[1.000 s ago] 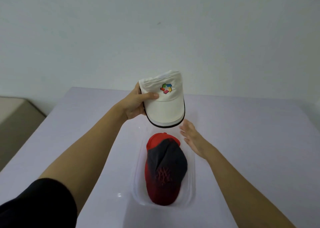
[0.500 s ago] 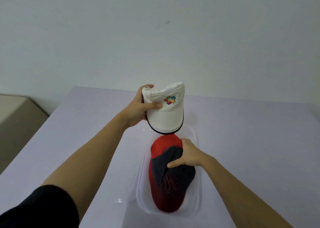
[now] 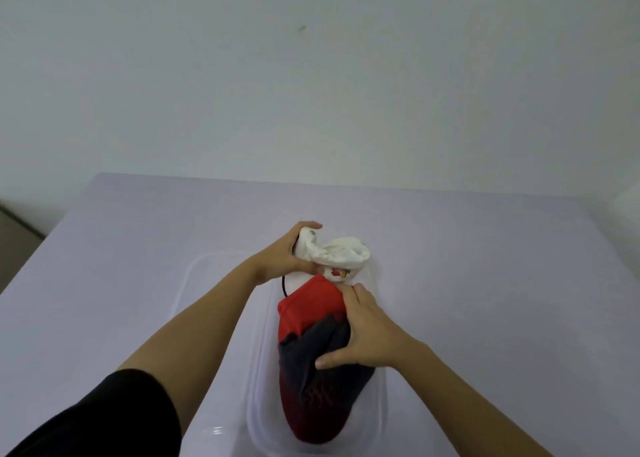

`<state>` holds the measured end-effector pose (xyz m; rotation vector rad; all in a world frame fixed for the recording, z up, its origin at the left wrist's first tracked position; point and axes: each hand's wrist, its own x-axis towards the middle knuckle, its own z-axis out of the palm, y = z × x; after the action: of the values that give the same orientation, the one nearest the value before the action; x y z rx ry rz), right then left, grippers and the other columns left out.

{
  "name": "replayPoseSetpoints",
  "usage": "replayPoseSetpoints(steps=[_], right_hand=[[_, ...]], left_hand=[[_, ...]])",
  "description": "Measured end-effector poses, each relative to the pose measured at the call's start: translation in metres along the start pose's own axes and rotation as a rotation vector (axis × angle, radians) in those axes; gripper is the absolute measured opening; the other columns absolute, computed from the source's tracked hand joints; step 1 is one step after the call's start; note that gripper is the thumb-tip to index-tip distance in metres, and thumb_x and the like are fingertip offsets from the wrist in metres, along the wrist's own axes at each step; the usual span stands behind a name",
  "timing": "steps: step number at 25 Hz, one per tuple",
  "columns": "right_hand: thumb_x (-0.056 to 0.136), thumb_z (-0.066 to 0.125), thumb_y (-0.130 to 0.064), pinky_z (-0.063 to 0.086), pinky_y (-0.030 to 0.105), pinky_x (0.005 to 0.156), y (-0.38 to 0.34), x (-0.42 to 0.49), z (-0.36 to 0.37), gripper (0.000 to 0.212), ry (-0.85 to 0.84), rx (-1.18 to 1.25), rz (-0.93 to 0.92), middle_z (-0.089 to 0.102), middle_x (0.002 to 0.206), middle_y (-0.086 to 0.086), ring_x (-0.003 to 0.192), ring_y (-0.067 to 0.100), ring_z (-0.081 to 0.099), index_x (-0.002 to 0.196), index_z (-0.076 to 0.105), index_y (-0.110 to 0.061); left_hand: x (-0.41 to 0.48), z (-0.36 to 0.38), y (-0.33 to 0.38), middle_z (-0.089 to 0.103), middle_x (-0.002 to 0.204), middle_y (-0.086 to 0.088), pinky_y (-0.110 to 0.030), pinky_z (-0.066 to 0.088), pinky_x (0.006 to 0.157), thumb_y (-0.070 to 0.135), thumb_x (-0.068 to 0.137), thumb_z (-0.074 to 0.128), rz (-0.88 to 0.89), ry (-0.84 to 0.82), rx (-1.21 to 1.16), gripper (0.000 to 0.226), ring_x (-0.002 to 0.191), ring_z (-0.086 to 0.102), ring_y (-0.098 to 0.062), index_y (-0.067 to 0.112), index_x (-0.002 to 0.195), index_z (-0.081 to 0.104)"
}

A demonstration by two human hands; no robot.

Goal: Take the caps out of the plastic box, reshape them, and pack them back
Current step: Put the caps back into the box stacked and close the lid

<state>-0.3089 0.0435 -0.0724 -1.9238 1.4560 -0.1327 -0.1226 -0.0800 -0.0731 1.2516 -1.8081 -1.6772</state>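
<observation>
A red and dark grey cap [image 3: 311, 380] lies in the clear plastic box [image 3: 258, 387] on the table, its red brim pointing away from me. My right hand [image 3: 363, 332] grips its crown, thumb across the dark fabric. A white cap [image 3: 341, 254] with a coloured logo and black brim edge is crumpled at the box's far end. Its brim is tucked down behind the red cap's brim. My left hand [image 3: 287, 257] is closed on the white cap's left side.
The box sits on a pale lilac table [image 3: 121, 266] against a white wall. A clear lid [image 3: 194, 283] lies flat to the left of the box, under my left forearm. The table's left edge drops toward a beige floor.
My left hand lowered the white cap from above the box into its far end. My right hand went from open beside the box to gripping the red cap's crown.
</observation>
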Motion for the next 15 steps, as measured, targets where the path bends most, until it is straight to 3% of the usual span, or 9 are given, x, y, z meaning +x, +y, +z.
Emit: replayPoseSetpoints(steps=[2, 4, 6, 7, 8, 10, 13, 15], right_hand=[[0.053, 0.067, -0.075, 0.031, 0.035, 0.109, 0.005, 0.002, -0.003, 0.116, -0.016, 0.078, 0.000, 0.027, 0.135, -0.007, 0.126, 0.010, 0.027, 0.145, 0.010, -0.032], [0.072, 0.056, -0.066, 0.034, 0.031, 0.105, 0.016, 0.006, -0.009, 0.080, 0.147, 0.276, -0.032, 0.035, 0.127, -0.009, 0.119, 0.003, 0.036, 0.137, 0.030, -0.028], [0.086, 0.046, -0.032, 0.038, 0.035, 0.103, 0.036, 0.015, -0.018, 0.044, 0.444, 0.298, -0.025, 0.042, 0.125, -0.007, 0.115, 0.005, 0.041, 0.129, 0.042, -0.025], [0.085, 0.046, -0.018, 0.036, 0.038, 0.104, 0.045, 0.022, -0.024, 0.048, 0.503, 0.179, -0.011, 0.042, 0.131, -0.004, 0.119, 0.010, 0.040, 0.132, 0.041, -0.023], [0.085, 0.048, -0.015, 0.033, 0.039, 0.106, 0.052, 0.029, -0.027, 0.053, 0.465, 0.018, -0.012, 0.040, 0.138, -0.002, 0.124, 0.017, 0.037, 0.137, 0.038, -0.022], [0.091, 0.054, -0.032, 0.027, 0.039, 0.106, 0.058, 0.044, -0.030, 0.047, 0.286, -0.243, 0.011, 0.042, 0.142, -0.003, 0.130, 0.022, 0.033, 0.135, 0.041, -0.022], [0.095, 0.042, -0.045, 0.024, 0.039, 0.102, 0.057, 0.058, -0.031, 0.039, 0.222, -0.489, 0.014, 0.059, 0.123, -0.001, 0.126, 0.021, 0.040, 0.120, 0.054, -0.018], [0.097, 0.035, -0.047, 0.025, 0.037, 0.098, 0.058, 0.062, -0.034, 0.039, 0.176, -0.541, 0.055, 0.062, 0.111, 0.001, 0.119, 0.020, 0.043, 0.117, 0.055, -0.020]], left_hand=[[0.000, 0.006, -0.013, 0.044, 0.121, -0.002, -0.028, 0.056, 0.081, 0.003, 0.078, 0.070, -0.047, -0.045, -0.031, 0.071, 0.102, 0.059, -0.021, 0.033, 0.133, 0.036], [0.000, 0.008, -0.020, 0.043, 0.121, -0.001, -0.021, 0.055, 0.068, 0.002, 0.082, 0.066, -0.075, -0.026, -0.068, 0.067, 0.097, 0.058, -0.019, 0.032, 0.133, 0.035], [0.000, 0.008, -0.021, 0.043, 0.118, 0.003, -0.017, 0.053, 0.060, 0.000, 0.083, 0.064, -0.087, -0.008, -0.096, 0.067, 0.094, 0.058, -0.017, 0.032, 0.134, 0.034], [0.000, 0.008, -0.022, 0.043, 0.118, 0.003, -0.016, 0.052, 0.059, 0.000, 0.083, 0.064, -0.088, -0.010, -0.099, 0.067, 0.093, 0.058, -0.017, 0.032, 0.134, 0.034], [0.000, 0.008, -0.023, 0.042, 0.119, 0.002, -0.016, 0.052, 0.059, 0.000, 0.083, 0.063, -0.092, -0.018, -0.100, 0.067, 0.094, 0.058, -0.017, 0.033, 0.134, 0.034], [0.000, 0.009, -0.024, 0.040, 0.124, -0.002, -0.015, 0.052, 0.059, 0.001, 0.085, 0.063, -0.118, -0.045, -0.089, 0.069, 0.094, 0.058, -0.016, 0.034, 0.136, 0.030], [0.001, 0.010, -0.027, 0.033, 0.128, -0.001, -0.014, 0.051, 0.063, 0.012, 0.086, 0.066, -0.127, -0.055, 0.034, 0.079, 0.096, 0.057, -0.012, 0.038, 0.141, 0.017], [0.004, 0.009, -0.030, 0.040, 0.123, -0.001, -0.018, 0.050, 0.067, 0.025, 0.084, 0.069, -0.092, -0.027, 0.182, 0.074, 0.093, 0.058, -0.014, 0.040, 0.137, 0.019]])
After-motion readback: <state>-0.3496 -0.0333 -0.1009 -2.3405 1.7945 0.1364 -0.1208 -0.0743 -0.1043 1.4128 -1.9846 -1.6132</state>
